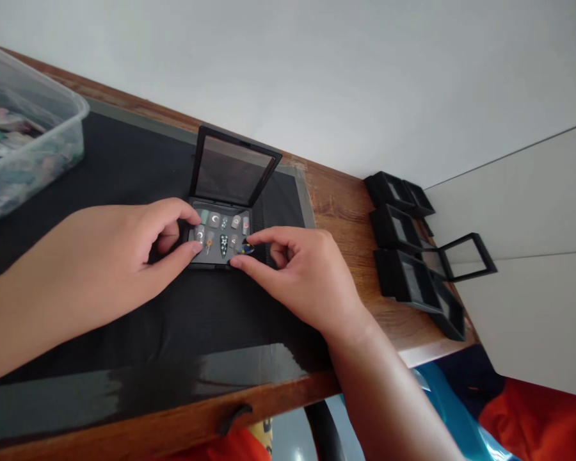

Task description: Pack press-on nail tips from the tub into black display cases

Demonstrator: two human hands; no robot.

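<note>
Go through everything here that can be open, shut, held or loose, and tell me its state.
Nail case: lid up, open.
Blue nail: pinched by the right hand.
Left hand: steadying the case's left edge.
Plastic tub: no lid, holding things.
Black cases: stacked; one stands open.

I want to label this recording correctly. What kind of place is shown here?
Probably a small craft or packing desk for press-on nails, at home or in a workshop. An open display case holds decorated nails on a black mat, empty black cases are stacked aside, and a plastic tub holds supplies.
</note>
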